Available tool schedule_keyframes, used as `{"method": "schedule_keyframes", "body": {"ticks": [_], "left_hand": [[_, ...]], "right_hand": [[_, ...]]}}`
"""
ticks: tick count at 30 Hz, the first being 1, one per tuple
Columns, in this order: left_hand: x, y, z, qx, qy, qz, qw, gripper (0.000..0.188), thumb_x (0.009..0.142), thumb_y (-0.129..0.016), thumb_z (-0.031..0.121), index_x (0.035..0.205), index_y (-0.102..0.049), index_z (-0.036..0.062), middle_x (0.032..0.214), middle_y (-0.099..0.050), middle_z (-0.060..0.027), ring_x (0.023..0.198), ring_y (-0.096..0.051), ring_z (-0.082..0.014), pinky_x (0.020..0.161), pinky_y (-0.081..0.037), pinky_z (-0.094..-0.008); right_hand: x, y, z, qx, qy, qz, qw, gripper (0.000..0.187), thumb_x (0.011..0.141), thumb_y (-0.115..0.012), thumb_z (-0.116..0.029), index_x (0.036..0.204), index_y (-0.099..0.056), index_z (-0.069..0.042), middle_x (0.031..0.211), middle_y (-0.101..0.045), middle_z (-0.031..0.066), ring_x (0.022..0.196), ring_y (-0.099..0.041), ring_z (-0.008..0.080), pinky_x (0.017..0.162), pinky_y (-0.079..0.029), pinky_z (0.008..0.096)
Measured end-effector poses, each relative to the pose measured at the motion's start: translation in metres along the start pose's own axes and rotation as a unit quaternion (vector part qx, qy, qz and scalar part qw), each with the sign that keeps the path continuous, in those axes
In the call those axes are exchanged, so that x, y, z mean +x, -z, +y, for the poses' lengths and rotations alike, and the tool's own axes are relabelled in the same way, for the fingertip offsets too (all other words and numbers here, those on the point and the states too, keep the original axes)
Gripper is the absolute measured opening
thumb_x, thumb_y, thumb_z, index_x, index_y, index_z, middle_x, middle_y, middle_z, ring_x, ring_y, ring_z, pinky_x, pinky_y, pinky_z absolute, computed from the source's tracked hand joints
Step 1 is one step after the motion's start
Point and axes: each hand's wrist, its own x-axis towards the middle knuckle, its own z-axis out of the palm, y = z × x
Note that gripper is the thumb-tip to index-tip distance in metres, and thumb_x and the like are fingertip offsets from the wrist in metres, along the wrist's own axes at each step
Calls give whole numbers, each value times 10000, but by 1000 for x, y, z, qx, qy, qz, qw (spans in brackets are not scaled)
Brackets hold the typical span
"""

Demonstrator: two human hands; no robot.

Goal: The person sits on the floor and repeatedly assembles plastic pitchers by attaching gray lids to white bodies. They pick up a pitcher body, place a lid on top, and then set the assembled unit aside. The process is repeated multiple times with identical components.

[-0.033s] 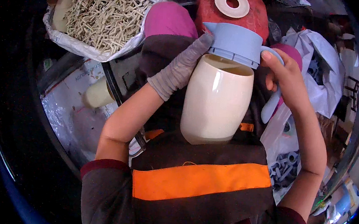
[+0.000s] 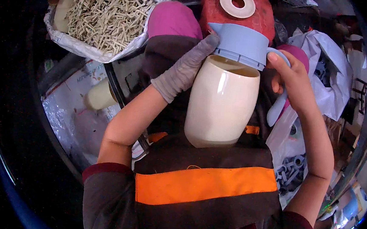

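A glossy cream jug body (image 2: pixel 221 102) stands against my apron, its open mouth facing away from me. Over that mouth sits a light blue jug top (image 2: pixel 243 44) with a spout at the left and a long handle at the right. It is tilted, and a gap shows the inside of the body, so the two are not flush. My left hand (image 2: pixel 189 68), in a grey glove, grips the top by its spout side; part of its fingers is hidden behind the jug. My bare right hand (image 2: pixel 290 75) is closed around the handle near its upper end.
At the far left, a white sack (image 2: pixel 83 53) is full of small cream plastic pieces. A cream ring (image 2: pixel 227 9) lies on a red stool (image 2: pixel 262 22) ahead. Another cream jug body (image 2: pixel 101 96) lies at the left. Grey-blue plastic parts (image 2: pixel 290 171) fill a bag at the right.
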Motion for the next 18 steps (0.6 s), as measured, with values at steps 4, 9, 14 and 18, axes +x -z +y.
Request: {"method": "schedule_keyframes", "body": {"ticks": [4, 9, 14, 18], "left_hand": [[1, 6, 0, 31, 39, -35, 998, 749, 818, -561, 547, 1306, -385, 6, 1251, -502, -149, 1132, -512, -218, 983, -399, -352], [-4, 3, 2, 69, -1, -43, 997, 648, 797, -638, 464, 1231, -467, 14, 1134, -567, -89, 1019, -564, -161, 889, -449, -295], [-4, 11, 1, 133, 11, -33, 991, 677, 791, -648, 448, 1263, -433, 12, 1150, -546, -82, 1047, -532, -155, 914, -421, -298], [-8, 5, -2, 169, -6, -32, 985, 675, 794, -647, 424, 1275, -417, 11, 1160, -532, -79, 1072, -501, -153, 932, -396, -305]], "right_hand": [[-2, -4, -4, -1, 1, -2, 1000, 487, 837, -589, -442, 1039, -570, 0, 804, -623, 32, 476, -535, 66, 410, -364, 181], [7, -5, 4, 31, -16, -14, 999, 494, 804, -618, -471, 1004, -584, -20, 728, -601, 16, 474, -546, 70, 413, -368, 182], [9, -6, 10, -12, -4, -24, 1000, 459, 806, -617, -469, 949, -591, -34, 627, -560, -6, 458, -534, 67, 411, -362, 185], [6, -2, 12, -9, -9, -74, 997, 435, 826, -597, -457, 940, -584, -38, 680, -568, 2, 457, -532, 70, 407, -362, 189]]}}
